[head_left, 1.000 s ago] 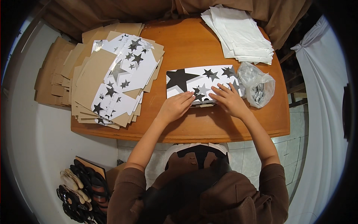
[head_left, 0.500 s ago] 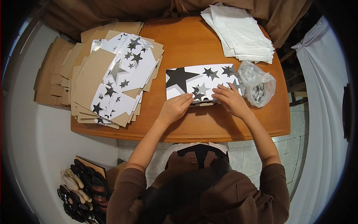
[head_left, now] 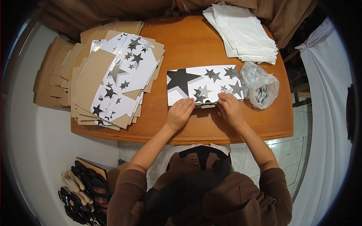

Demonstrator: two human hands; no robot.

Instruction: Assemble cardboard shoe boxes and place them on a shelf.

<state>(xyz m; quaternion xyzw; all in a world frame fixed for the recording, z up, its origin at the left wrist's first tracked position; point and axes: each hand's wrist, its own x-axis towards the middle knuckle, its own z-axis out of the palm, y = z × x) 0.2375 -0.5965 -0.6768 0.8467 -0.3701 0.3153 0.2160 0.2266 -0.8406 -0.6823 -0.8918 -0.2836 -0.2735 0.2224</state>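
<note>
In the middle of the wooden table lies a white cardboard box (head_left: 205,81) printed with black and grey stars, its lid down. A small tab sticks out below the lid's front edge, between my hands. My left hand (head_left: 181,113) is closed over the front edge near the box's left corner, fingers together on the lid. Farther right, my right hand (head_left: 230,110) grips the same edge with its fingertips on top. Both thumbs are mostly hidden at the box's front side.
A pile of flat cardboard blanks (head_left: 94,73), some star-printed, covers the table's left. White paper sheets (head_left: 243,34) are stacked at the back right. A clear plastic bag (head_left: 264,88) with small packets touches the box's right end. Sandals (head_left: 85,192) lie low on the left.
My right hand has drawn back from the top of the lid to the box's front edge. My left hand has slid slightly toward me along that edge. The box has barely shifted.
</note>
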